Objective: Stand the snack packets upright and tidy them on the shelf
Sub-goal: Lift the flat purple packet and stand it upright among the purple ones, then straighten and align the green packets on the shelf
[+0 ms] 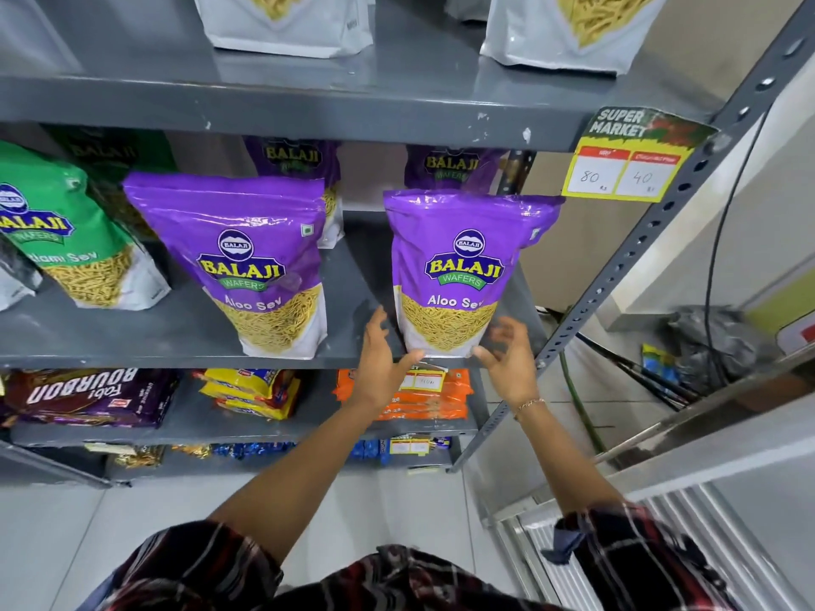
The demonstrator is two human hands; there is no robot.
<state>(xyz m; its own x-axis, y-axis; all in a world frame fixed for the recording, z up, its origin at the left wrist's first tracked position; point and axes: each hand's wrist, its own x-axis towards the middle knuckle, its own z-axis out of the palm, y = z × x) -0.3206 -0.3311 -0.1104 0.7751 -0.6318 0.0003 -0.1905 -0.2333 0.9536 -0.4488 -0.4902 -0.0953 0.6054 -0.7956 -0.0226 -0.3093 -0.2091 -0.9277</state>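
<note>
A purple Aloo Sev packet (pixel 463 266) stands upright at the right end of the grey middle shelf (pixel 185 346). My left hand (pixel 381 359) is at its lower left corner and my right hand (pixel 507 355) at its lower right corner. Both hands have spread fingers, close to the packet's base without a clear grip. A second purple Aloo Sev packet (pixel 247 258) stands upright to the left. Two more purple packets (pixel 293 163) stand behind them. A green sev packet (pixel 66 240) leans at the far left.
White sev packets (pixel 286 24) stand on the shelf above. A yellow price tag (pixel 622 169) hangs from that shelf's edge. Biscuit packs (pixel 88 396) and orange packs (pixel 423 399) lie on the lower shelf. The perforated upright post (pixel 661 222) rises at right.
</note>
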